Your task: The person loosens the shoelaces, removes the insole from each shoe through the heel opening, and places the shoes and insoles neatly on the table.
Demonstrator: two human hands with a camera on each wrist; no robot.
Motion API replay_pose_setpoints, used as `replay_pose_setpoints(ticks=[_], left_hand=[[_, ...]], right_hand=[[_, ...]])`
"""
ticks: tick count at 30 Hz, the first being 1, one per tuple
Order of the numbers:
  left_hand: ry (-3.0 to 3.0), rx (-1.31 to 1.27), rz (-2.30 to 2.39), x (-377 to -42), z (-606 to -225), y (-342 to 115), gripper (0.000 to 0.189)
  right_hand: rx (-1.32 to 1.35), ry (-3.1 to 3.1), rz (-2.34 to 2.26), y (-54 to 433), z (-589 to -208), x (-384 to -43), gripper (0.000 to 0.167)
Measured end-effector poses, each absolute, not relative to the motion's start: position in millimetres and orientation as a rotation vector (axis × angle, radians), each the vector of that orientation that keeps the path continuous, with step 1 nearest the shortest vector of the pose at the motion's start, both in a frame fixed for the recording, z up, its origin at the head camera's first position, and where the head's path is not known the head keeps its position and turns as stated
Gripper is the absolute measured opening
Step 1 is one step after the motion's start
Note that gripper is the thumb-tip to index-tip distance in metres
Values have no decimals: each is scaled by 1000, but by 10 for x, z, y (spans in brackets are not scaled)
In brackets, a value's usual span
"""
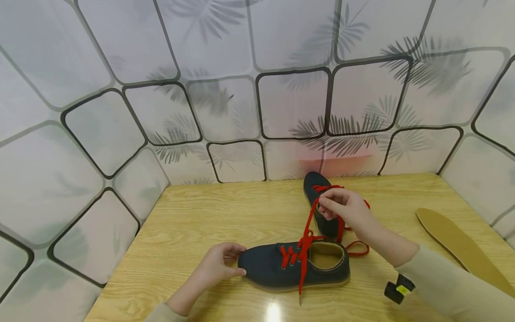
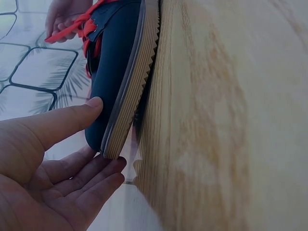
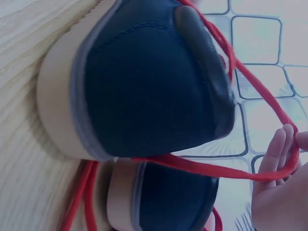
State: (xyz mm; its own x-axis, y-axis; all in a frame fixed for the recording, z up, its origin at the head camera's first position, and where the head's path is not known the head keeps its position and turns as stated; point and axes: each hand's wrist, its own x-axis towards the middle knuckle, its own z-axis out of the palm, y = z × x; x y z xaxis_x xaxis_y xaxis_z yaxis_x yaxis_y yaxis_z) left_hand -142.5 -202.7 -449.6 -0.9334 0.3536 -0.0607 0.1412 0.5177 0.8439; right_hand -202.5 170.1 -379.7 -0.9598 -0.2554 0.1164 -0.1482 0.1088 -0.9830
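Observation:
A dark navy shoe (image 1: 263, 268) with red laces lies on its sole near the table's front, toe pointing left. My left hand (image 1: 215, 267) holds its toe, thumb on the near side and fingers round the tip; the left wrist view shows the thumb on the upper (image 2: 118, 72) and fingertips at the sole's edge. Above the shoe, my right hand (image 1: 344, 208) pinches a red shoelace (image 1: 310, 220) between thumb and fingers and pulls it up taut from the eyelets. The lace's other end hangs over the near side. A looped lace knot (image 1: 306, 238) sits at the shoe's throat.
Behind stands a second navy shoe (image 1: 310, 182), partly hidden by my right hand. A loose red lace loop (image 1: 358, 253) lies beside the heel. To the right is a tan insole (image 1: 454, 237). A patterned curtain (image 1: 225, 112) closes off the wooden table's (image 1: 193, 214) back.

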Motion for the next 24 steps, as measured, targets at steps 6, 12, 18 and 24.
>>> replay_pose_setpoints(ticks=[6, 12, 18, 24], left_hand=[[2534, 428, 1381, -1421, -4492, -2029, 49], [2528, 436, 1383, -1425, -4495, -2035, 49], [2518, 430, 1393, -1430, -4505, -2037, 49], [2504, 424, 1408, -1433, -4513, -2039, 50]], right_hand=[[-380, 2213, -2118, 1693, -3737, -2067, 14], [-334, 2120, -2251, 1710, -3688, -2108, 20], [-212, 2000, -2444, 1761, -3666, -2128, 26], [-107, 1871, -2570, 1804, -3656, -2138, 32]])
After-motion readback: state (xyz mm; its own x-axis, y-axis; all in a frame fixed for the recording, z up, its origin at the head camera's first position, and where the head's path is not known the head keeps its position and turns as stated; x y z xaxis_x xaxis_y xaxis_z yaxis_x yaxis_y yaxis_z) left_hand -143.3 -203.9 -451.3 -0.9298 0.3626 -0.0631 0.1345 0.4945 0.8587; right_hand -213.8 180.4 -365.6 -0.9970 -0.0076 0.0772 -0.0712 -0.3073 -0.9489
